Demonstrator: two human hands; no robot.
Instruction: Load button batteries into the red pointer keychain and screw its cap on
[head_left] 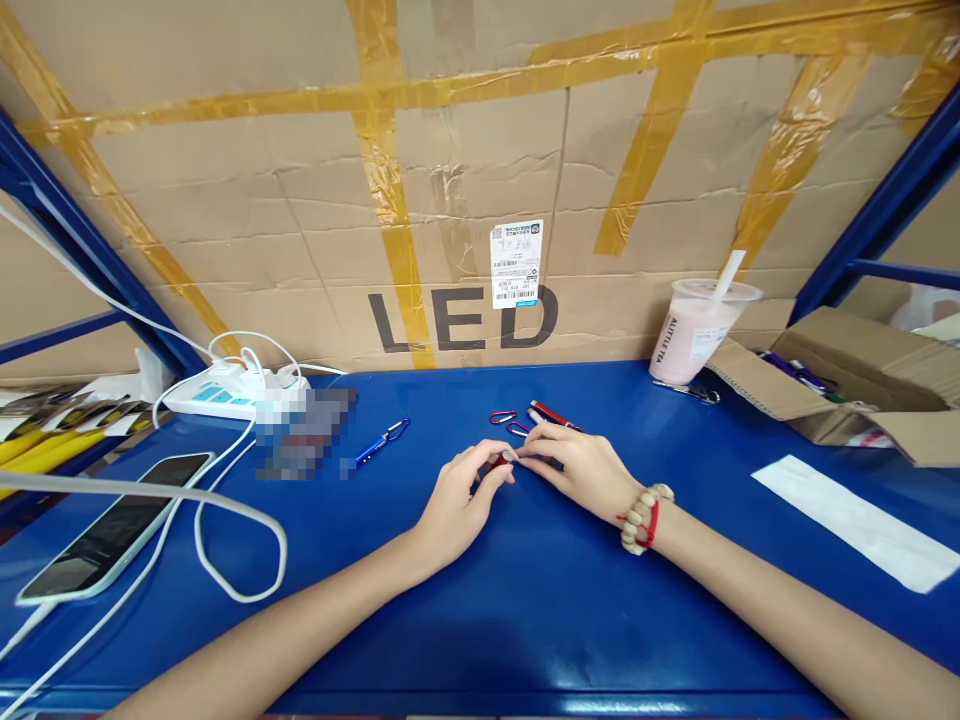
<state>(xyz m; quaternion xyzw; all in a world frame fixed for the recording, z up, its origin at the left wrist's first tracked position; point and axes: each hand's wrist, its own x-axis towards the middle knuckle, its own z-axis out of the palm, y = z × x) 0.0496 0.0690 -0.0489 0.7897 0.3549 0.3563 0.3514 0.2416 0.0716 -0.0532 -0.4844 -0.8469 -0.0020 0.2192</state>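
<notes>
My left hand (461, 500) pinches a small red cylindrical part (499, 461) between thumb and fingers, a silvery end facing right. The fingertips of my right hand (581, 465) come together right beside that end; whatever they pinch is too small to make out. Just beyond the hands lie a red carabiner (502, 417) and a red metal tube (553, 415) with a silvery end. Another carabiner (517, 429) is partly covered by my right hand. To the left rests a blue pen-like tube (372, 450) with a blue carabiner (397, 429) attached.
A pink drink cup (694, 335) with a straw stands back right, a key-ring-like item (686, 391) at its base. Right are an open carton (847, 380) and white paper strip (855, 522). Left are a phone (112, 530), white cables (279, 560) and a power strip (217, 397).
</notes>
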